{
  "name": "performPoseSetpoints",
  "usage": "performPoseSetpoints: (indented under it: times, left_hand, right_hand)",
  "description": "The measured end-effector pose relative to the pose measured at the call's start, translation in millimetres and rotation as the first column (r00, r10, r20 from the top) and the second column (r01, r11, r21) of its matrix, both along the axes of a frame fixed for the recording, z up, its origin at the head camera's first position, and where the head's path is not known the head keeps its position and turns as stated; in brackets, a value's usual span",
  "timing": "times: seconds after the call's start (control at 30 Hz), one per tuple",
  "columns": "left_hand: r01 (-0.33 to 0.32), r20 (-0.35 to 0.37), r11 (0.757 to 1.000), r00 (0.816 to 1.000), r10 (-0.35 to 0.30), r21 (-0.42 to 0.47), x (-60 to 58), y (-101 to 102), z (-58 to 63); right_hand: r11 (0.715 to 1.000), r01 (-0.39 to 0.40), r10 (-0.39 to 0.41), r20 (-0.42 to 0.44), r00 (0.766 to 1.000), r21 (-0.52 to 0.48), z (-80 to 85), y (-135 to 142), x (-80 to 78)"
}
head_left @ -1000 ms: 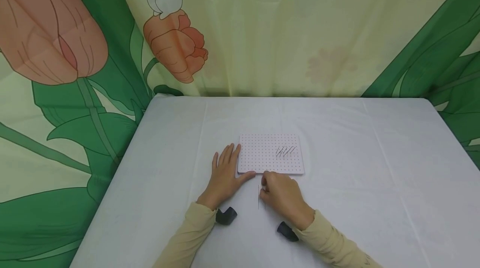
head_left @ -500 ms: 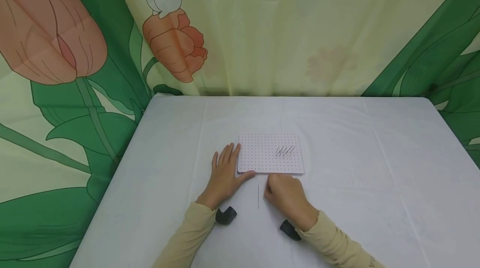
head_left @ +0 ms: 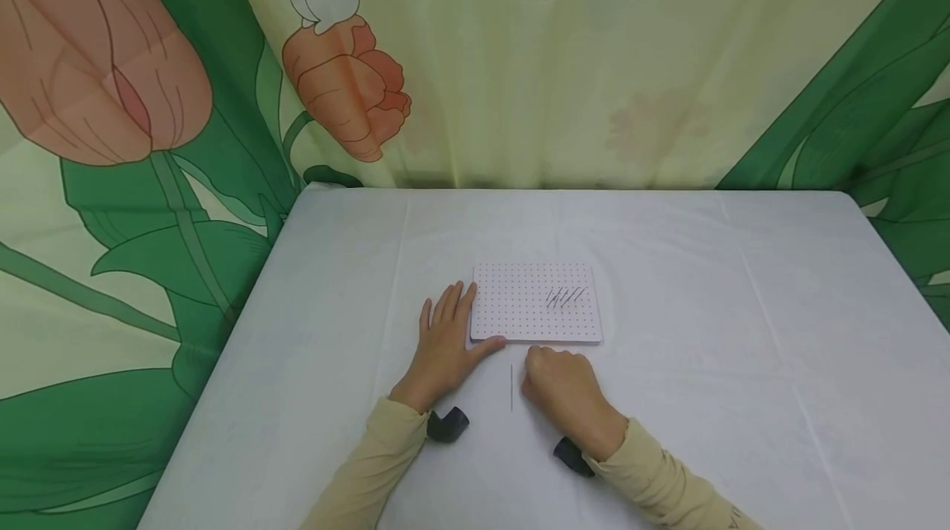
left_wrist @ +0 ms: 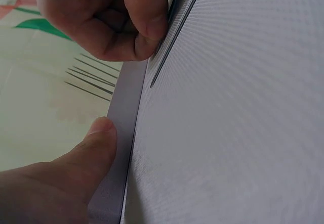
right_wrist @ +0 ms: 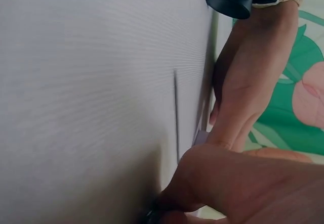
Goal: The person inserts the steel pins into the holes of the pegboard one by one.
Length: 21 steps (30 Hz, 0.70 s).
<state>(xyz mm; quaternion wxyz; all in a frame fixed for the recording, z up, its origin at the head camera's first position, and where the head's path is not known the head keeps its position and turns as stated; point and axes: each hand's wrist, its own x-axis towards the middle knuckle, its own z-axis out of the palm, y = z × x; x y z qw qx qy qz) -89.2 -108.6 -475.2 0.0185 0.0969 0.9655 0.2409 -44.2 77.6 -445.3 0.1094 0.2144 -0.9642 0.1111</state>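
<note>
A pale pegboard (head_left: 508, 311) with rows of small holes lies on the white cloth. Several thin dark needles (head_left: 571, 297) stand slanted in its right half. My left hand (head_left: 444, 353) rests with straight fingers along the board's left side, its thumb (left_wrist: 101, 143) against the near edge. Just below that edge my right hand (head_left: 567, 394) is curled, thumb and forefinger pinching a needle (left_wrist: 175, 4), mostly hidden by the fingers. Another needle (head_left: 511, 388) lies on the cloth between the hands; its pointed end shows in the left wrist view.
Black wrist-worn camera mounts (head_left: 449, 426) sit at both sleeves. White cloth (head_left: 705, 291) covers the table around the board. A curtain (head_left: 564, 68) with printed plants hangs behind the table's far edge.
My right hand has shifted slightly right, away from the needle on the cloth, and its fingers have drawn in. A second needle beside it no longer shows on the cloth. My left hand has stayed still.
</note>
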Motion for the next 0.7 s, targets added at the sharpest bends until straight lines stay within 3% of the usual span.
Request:
performPoseSetpoints:
  times: [0.33,0.57,0.7]
  left_hand:
    - [-0.003,0.005,1.000,1.000,0.003,0.005,-0.4,0,-1.3]
    - [-0.002,0.005,1.000,1.000,0.002,0.008,0.1,0,-0.5]
    - [-0.005,0.012,1.000,1.000,0.005,0.005,-0.2,0,-0.1]
  right_hand:
    - [0.996,-0.010,0.012,0.017,1.000,-0.094,-7.4,3,-1.2]
    - [0.969,0.002,0.048,0.197,0.979,-0.246,-2.4,9,-3.4]
    - [0.954,0.020,0.062,0.259,0.964,-0.301,0.8,13,-4.8]
